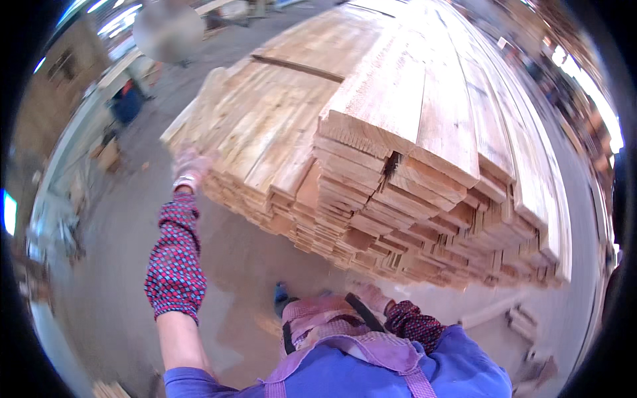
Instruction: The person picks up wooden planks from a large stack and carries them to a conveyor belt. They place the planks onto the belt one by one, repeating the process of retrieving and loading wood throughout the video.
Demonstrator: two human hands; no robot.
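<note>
Stretching our left arm forward, we have our left hand [190, 167], in a pale pinkish glove, at the near left corner of a big stack of wooden boards [391, 179]. The stack fills the middle and upper right of the view, directly in front of us, with its cut ends facing our body. On its left side lies a lower level of boards [265, 123], flat and side by side, and our left hand is at the edge of this level; we cannot tell whether the fingers wrap around a board or only rest against it. To the right, a taller level of boards [441, 109] rises above it, its ends jutting unevenly, with dark gaps between some layers.

Our right hand [373, 296], gloved as well, is well apart from the left, low and just beside our pink apron [325, 312]; blur hides whether it grips anything. Patterned sleeve covers [176, 259] wrap our forearms, and we wear a blue shirt [345, 371].

Around the stack we see a grey floor [126, 232]. Pieces of wood [524, 323] lie at the lower right, and a dark blue bin [126, 103] and a brown box [108, 157] stand at the upper left.
</note>
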